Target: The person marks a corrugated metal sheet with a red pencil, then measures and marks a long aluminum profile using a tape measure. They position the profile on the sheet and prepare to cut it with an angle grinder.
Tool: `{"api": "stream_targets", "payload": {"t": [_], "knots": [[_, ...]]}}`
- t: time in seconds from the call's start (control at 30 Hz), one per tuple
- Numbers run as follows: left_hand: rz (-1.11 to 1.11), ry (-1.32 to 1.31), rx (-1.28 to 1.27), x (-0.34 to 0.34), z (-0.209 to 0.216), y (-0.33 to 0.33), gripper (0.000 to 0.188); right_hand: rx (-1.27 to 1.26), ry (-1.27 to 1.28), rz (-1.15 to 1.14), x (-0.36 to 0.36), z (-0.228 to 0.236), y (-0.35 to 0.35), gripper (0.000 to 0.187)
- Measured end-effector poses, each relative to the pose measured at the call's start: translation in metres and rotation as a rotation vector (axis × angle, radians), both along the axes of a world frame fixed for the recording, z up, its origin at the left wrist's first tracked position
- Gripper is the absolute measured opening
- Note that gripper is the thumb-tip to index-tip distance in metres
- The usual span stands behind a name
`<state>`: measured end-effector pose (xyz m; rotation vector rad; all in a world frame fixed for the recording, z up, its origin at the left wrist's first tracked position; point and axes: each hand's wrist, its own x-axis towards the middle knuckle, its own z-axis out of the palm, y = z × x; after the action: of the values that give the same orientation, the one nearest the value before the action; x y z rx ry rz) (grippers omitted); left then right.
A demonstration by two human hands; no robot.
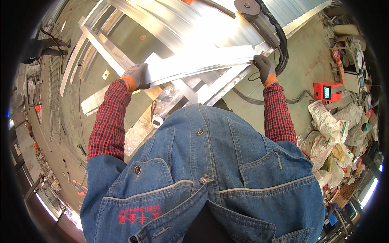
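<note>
A long, shiny sheet-metal piece (202,61) with a folded edge lies across in front of me, its upper face washed out by glare. Around its left end my left hand (139,76), in a grey and orange glove, is closed. At the opposite end the fingers of my right hand (265,69), gloved alike, are closed on the corner. A small reddish tip shows by that hand, too small to name. Beyond it, an angle grinder (261,26) with a round disc rests on ribbed metal sheeting (170,20). Crossed metal bars (221,89) lie beneath the piece.
A tape measure (157,121) sits near my body, on the left. Metal frames (101,46) stand at far left. On the right are a red box with a screen (327,92), a dark cable (259,100) and piled white sacks (330,125). Another person (44,49) stands far left.
</note>
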<state>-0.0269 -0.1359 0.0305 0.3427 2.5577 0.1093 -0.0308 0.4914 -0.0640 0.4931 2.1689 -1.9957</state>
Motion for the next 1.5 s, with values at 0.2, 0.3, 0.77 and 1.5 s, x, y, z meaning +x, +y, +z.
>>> {"api": "stream_targets", "payload": {"t": [0.2,0.3,0.77,1.5], "knots": [[0.034,0.007,-0.007,0.002,-0.003,-0.002,0.102,-0.009,0.003,-0.005,0.0,0.004,-0.002,0.04],[0.02,0.008,0.015,0.002,-0.002,-0.003,0.104,-0.014,0.001,-0.009,0.0,0.005,-0.003,0.039],[0.062,-0.096,-0.034,-0.001,0.011,0.007,0.104,-0.032,0.01,0.012,0.001,0.006,-0.003,0.04],[0.067,-0.103,-0.05,0.0,0.008,0.005,0.107,-0.013,0.002,0.008,-0.001,-0.001,0.0,0.035]]}}
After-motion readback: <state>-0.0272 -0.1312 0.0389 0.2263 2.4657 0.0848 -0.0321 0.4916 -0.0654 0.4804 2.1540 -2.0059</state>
